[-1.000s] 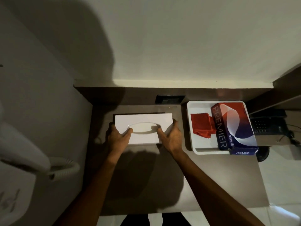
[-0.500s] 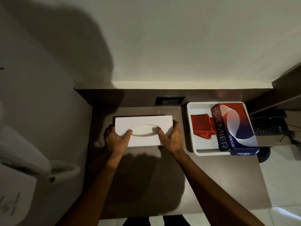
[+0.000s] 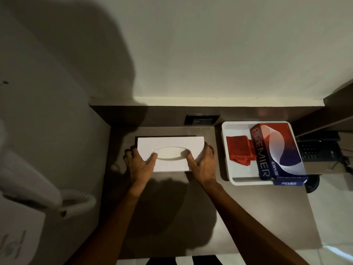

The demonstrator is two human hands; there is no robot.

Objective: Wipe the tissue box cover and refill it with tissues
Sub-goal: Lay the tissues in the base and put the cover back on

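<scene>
On the brown tabletop point(image 3: 238, 217), seen from the head camera, lies the white tissue box cover point(image 3: 170, 153), flat, its long axis running left to right, parallel to the back wall. Its oval slot point(image 3: 169, 153) faces up and follows the same axis. A dark edge shows along the cover's far side and left end; what it belongs to cannot be told.

Right of the cover, apart from it, sits a white tray point(image 3: 248, 180). Inside the tray, on the side nearer the cover, lies a folded red cloth point(image 3: 239, 150); further right is a tissue box point(image 3: 278, 152) printed "PREMIER" in red, white and blue, its long axis running near to far and its near end overhanging the tray's rim. Behind the cover, in the back ledge, is a dark socket panel point(image 3: 201, 119). Beyond the tray, far right of the cover, stands a black telephone point(image 3: 319, 148). Far left of the cover, a white hair dryer point(image 3: 24, 178) with a coiled cord hangs on the side wall.

The 2 hands grip the cover at its ends. The left hand point(image 3: 138, 163) wraps its left end, thumb at the slot's left tip, fingers curled round the side. The right hand point(image 3: 203, 164) holds its right end, thumb at the slot's right tip, fingers on the end wall. Nothing lies between cover and tray.
</scene>
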